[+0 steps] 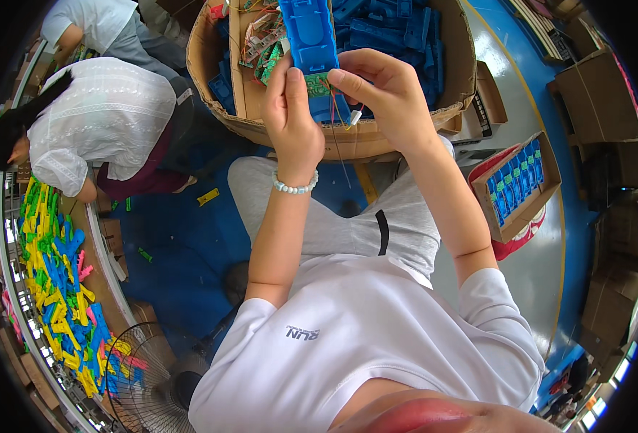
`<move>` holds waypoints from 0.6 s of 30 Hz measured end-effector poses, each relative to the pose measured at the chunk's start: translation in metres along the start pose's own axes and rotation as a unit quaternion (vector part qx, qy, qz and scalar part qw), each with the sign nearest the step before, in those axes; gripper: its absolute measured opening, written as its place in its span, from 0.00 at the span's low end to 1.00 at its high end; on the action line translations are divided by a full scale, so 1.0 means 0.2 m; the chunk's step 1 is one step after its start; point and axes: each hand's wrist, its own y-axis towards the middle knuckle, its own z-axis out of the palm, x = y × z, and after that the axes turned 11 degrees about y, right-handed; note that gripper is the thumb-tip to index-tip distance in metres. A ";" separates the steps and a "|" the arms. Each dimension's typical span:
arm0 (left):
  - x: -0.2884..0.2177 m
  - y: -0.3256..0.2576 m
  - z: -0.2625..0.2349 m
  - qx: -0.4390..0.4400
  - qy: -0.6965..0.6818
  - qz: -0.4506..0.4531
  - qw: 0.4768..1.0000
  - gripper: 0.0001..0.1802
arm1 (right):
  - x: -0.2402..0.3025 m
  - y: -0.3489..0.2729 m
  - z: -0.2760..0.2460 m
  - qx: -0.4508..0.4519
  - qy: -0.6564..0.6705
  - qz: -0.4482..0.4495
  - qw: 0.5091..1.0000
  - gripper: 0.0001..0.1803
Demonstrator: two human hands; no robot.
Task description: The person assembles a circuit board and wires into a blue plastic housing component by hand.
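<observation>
Between my two hands is a blue plastic housing (310, 36), held over the big cardboard box. A small green circuit board (317, 85) sits in its lower part, with thin wires and a white connector (355, 115) hanging off it. My left hand (293, 115) grips the housing's left edge, thumb beside the board. At the board's right edge, my right hand (387, 94) has its thumb and fingers closed; part of its grip is hidden. Behind the housing, a cardboard compartment holds loose green boards (268, 61) with wires. Many blue housings (384, 43) fill the box's right side.
The cardboard box (239, 130) stands just past my knees. To the right, a smaller carton (503, 231) holds a row of blue housings with boards. Two people (110, 108) work at the left beside a pile of coloured plastic parts (63, 296). A fan (149, 375) stands at lower left.
</observation>
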 end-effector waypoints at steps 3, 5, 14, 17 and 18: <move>0.01 0.00 0.01 0.001 -0.043 -0.020 0.999 0.21 | -0.01 0.00 -0.01 0.009 -0.001 -0.007 1.000 0.17; 0.00 0.00 0.03 -0.004 -0.049 -0.015 0.999 0.21 | -0.02 -0.01 -0.01 0.006 -0.006 -0.017 1.000 0.16; 0.02 -0.04 0.01 0.017 -0.058 -0.023 0.998 0.21 | -0.03 -0.05 -0.01 -0.007 -0.005 -0.025 1.000 0.15; 0.03 -0.05 0.03 0.021 -0.046 -0.029 0.998 0.20 | -0.04 -0.05 -0.02 -0.020 -0.005 -0.014 1.000 0.14; 0.03 -0.05 0.03 0.023 -0.040 -0.035 0.998 0.20 | -0.04 -0.06 -0.02 -0.029 0.005 -0.012 0.999 0.14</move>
